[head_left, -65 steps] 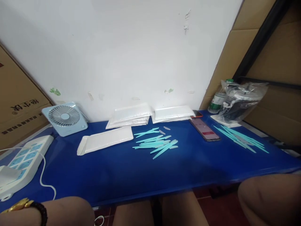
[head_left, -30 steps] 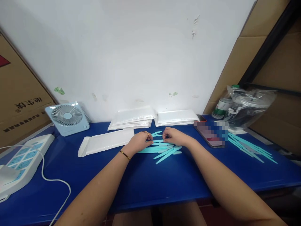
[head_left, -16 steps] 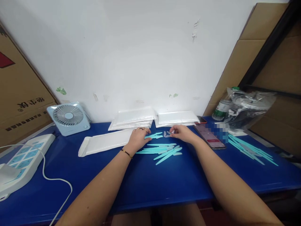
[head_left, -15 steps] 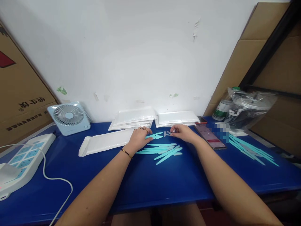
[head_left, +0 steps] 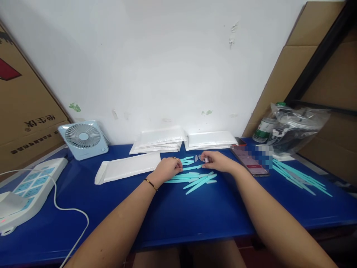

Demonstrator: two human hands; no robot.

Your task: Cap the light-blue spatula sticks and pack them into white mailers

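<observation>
My left hand [head_left: 168, 169] is closed, its thumb and fingers pinching the left end of a turquoise eyebrow razor [head_left: 192, 168]. That razor lies almost level, its head reaching the thumb of my right hand [head_left: 216, 162]. The fingers of my right hand are curled around a small pale piece, which looks like a clear blade cap [head_left: 206, 159]. Just left of these fingertips are loose clear caps [head_left: 196, 158]. Several more razors [head_left: 199, 182] lie in an overlapping group nearer me, and a few others [head_left: 186, 160] sit behind my left fingertips.
White padded mailers [head_left: 160, 137] are stacked along the wall, with another mailer [head_left: 128, 167] left of my hand. A phone [head_left: 249, 162], more razors [head_left: 301, 176], a bottle [head_left: 263, 130] and a clear bag [head_left: 298, 126] stand right. Left are a fan [head_left: 83, 139] and power strip [head_left: 33, 190].
My left hand has come slightly nearer me and now grips a razor from the group. My right hand has lowered from the loose caps to that razor's head.
</observation>
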